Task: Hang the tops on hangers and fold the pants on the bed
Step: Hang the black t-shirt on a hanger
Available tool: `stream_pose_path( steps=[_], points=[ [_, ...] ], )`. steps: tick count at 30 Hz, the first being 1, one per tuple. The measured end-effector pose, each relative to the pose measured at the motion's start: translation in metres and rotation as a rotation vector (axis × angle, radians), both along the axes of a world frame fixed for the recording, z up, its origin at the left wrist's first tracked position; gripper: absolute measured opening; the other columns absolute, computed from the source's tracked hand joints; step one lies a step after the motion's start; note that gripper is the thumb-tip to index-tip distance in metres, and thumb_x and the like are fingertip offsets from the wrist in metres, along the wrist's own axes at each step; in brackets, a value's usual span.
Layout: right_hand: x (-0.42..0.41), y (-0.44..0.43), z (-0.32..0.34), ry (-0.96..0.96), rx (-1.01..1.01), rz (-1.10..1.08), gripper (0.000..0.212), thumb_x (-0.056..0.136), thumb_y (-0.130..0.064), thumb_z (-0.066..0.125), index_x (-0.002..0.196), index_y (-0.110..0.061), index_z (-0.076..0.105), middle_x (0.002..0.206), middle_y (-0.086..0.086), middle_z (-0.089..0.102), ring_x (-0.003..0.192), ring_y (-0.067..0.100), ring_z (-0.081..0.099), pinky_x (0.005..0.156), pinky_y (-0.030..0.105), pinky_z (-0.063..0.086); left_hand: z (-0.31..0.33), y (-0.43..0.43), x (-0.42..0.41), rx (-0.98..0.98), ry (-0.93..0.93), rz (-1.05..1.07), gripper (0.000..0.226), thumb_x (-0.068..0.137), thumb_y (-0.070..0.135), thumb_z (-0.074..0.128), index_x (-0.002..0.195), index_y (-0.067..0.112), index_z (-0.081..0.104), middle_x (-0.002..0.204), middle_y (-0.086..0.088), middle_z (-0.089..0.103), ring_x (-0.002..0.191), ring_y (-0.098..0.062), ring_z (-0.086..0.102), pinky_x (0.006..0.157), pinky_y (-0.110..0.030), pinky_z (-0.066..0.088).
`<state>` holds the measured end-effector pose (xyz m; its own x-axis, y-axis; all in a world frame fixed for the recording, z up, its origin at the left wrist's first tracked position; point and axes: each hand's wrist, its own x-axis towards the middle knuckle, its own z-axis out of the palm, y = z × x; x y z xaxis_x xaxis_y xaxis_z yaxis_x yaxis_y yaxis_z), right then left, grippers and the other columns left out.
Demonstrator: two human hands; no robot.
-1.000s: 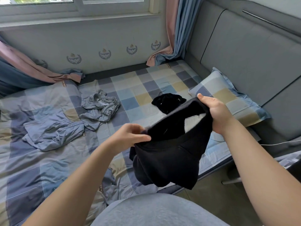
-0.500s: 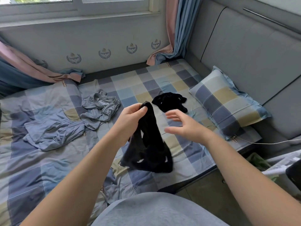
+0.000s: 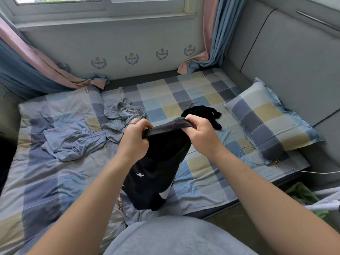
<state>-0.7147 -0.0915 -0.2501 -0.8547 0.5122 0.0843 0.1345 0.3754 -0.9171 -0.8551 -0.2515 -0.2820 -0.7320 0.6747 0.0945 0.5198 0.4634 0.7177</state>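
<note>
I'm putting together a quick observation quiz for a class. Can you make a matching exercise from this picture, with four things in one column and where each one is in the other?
Things
1. black shorts
2. small black garment
3. blue-grey clothes
4. pillow

Places
A. against the grey padded headboard, on the right
B. held up by the waistband in the left hand and right hand
C. crumpled on the left part of the bed
D. lying on the bed just beyond the right hand, towards the pillow

Pairs: 1-B, 2-D, 3-C, 4-A
</note>
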Motion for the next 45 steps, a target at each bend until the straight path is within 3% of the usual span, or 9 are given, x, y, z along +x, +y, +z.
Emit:
stream_pose_path(
  steps=[7, 15, 19, 22, 24, 31, 34, 40, 45],
  points=[
    [0.028, 0.032, 0.011, 0.061, -0.066, -0.305, 0.033, 0.102, -0.012, 0.050, 0.070, -0.017, 0.059, 0.060, -0.011, 0.054, 0.060, 0.007, 0.047, 0.057, 0.022, 0.039, -0.055, -0.019, 0.002, -0.188, -0.150, 0.276, 0.030, 0.079, -0.006, 0.056, 0.095, 0.019, 0.057, 0.099, 0.000, 0.056, 0.091, -0.022, 0.055, 0.073, -0.031, 0.039],
    [0.075, 0.055, -0.029, -0.338, 0.113, -0.389, 0.035, 0.089, 0.005, 0.045, 0.102, -0.024, 0.061, 0.094, -0.007, 0.061, 0.085, 0.016, 0.057, 0.064, 0.019, 0.041, 0.003, 0.019, 0.016, 0.176, -0.617, 0.120, 0.025, 0.088, -0.010, 0.051, 0.081, 0.008, 0.067, 0.077, -0.014, 0.063, 0.073, -0.026, 0.058, 0.072, -0.042, 0.049],
    [0.075, 0.040, -0.044, -0.559, 0.175, -0.203, 0.042, 0.089, -0.011, 0.059, 0.128, -0.029, 0.056, 0.113, 0.002, 0.052, 0.106, 0.023, 0.054, 0.080, 0.030, 0.041, 0.034, 0.033, 0.032, 0.238, -0.602, 0.041, 0.032, 0.086, -0.012, 0.039, 0.092, 0.010, 0.062, 0.065, 0.001, 0.061, 0.055, -0.011, 0.056, 0.054, -0.024, 0.043],
    [0.055, 0.002, -0.053, -0.599, 0.184, 0.050, 0.061, 0.084, -0.037, 0.072, 0.139, -0.038, 0.045, 0.132, -0.004, 0.043, 0.123, 0.016, 0.040, 0.102, 0.037, 0.039, 0.051, 0.039, 0.042, 0.268, -0.577, -0.032, 0.036, 0.083, -0.010, 0.039, 0.090, 0.013, 0.066, 0.069, -0.008, 0.059, 0.062, -0.021, 0.056, 0.059, -0.032, 0.044],
    [0.038, -0.028, -0.061, -0.521, 0.121, 0.113, 0.043, 0.086, -0.033, 0.069, 0.126, -0.032, 0.055, 0.124, -0.004, 0.057, 0.116, 0.019, 0.052, 0.097, 0.039, 0.045, 0.060, 0.037, 0.045, 0.268, -0.525, -0.058, 0.036, 0.077, -0.002, 0.041, 0.083, 0.018, 0.070, 0.071, -0.017, 0.058, 0.063, -0.030, 0.057, 0.061, -0.040, 0.049],
    [0.027, -0.050, -0.078, -0.418, 0.172, -0.176, 0.014, 0.093, -0.017, 0.052, 0.079, -0.018, 0.054, 0.069, 0.004, 0.060, 0.070, 0.033, 0.057, 0.060, 0.045, 0.047, 0.060, -0.001, 0.008, 0.079, -0.197, 0.057, 0.024, 0.074, 0.007, 0.046, 0.074, 0.020, 0.066, 0.072, -0.005, 0.065, 0.073, -0.022, 0.060, 0.064, -0.028, 0.047],
    [0.038, -0.047, -0.075, -0.418, 0.249, -0.343, 0.015, 0.092, -0.013, 0.056, 0.078, -0.018, 0.060, 0.069, 0.003, 0.060, 0.070, 0.030, 0.058, 0.059, 0.042, 0.047, 0.054, -0.022, -0.012, 0.006, -0.017, 0.042, 0.016, 0.081, 0.003, 0.049, 0.073, 0.013, 0.059, 0.075, -0.002, 0.058, 0.077, -0.020, 0.051, 0.060, -0.018, 0.036],
    [0.062, -0.070, -0.048, -0.388, 0.360, -0.645, 0.024, 0.086, 0.002, 0.057, 0.095, -0.019, 0.064, 0.099, -0.004, 0.060, 0.085, 0.020, 0.055, 0.066, 0.036, 0.048, 0.054, -0.066, -0.042, 0.019, 0.097, -0.016, 0.011, 0.085, 0.006, 0.050, 0.079, 0.004, 0.059, 0.089, -0.005, 0.050, 0.085, -0.022, 0.046, 0.071, -0.030, 0.034],
    [0.096, -0.120, -0.015, -0.270, 0.285, -0.794, 0.024, 0.087, 0.004, 0.057, 0.088, -0.018, 0.067, 0.084, -0.001, 0.066, 0.077, 0.019, 0.061, 0.062, 0.019, 0.048, 0.052, -0.100, -0.049, 0.035, 0.054, -0.204, 0.011, 0.082, 0.009, 0.047, 0.073, 0.003, 0.048, 0.071, -0.007, 0.049, 0.069, -0.023, 0.044, 0.060, -0.034, 0.033]
  ],
)
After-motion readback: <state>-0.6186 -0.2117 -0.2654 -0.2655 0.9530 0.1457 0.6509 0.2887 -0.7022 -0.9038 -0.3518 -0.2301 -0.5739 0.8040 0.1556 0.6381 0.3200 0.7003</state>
